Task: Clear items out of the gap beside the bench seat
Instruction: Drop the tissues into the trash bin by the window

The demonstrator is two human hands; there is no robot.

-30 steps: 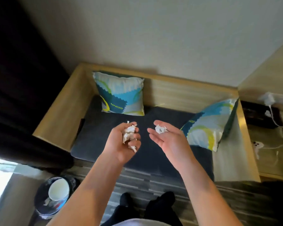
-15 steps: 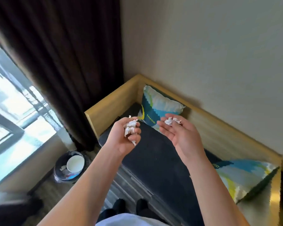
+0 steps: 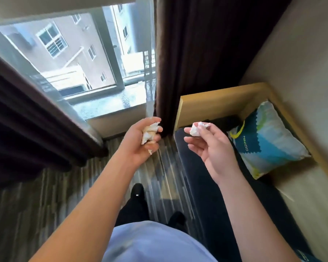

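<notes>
My left hand (image 3: pixel 140 138) grips a wad of crumpled white paper (image 3: pixel 149 131), its fingers curled round it, held over the striped carpet. My right hand (image 3: pixel 208 146) pinches a smaller crumpled white paper ball (image 3: pixel 196 128) between thumb and fingertips, above the near end of the dark bench cushion (image 3: pixel 201 167). The bench's wooden end wall (image 3: pixel 214 104) stands just behind the right hand. The gap beside the seat shows only as a dark strip (image 3: pixel 227 120) by that wall.
A blue, white and yellow pillow (image 3: pixel 269 138) leans in the bench corner. Dark curtains (image 3: pixel 193 53) hang between bench and window (image 3: pixel 74 57); another curtain (image 3: pixel 32 129) hangs at left. My legs and shoes (image 3: pixel 138 195) stand on the striped carpet (image 3: pixel 45 205).
The view has swung left from the bench toward the window. Both hands keep their paper wads and now sit over the bench's left end and carpet. The bin is out of view.
</notes>
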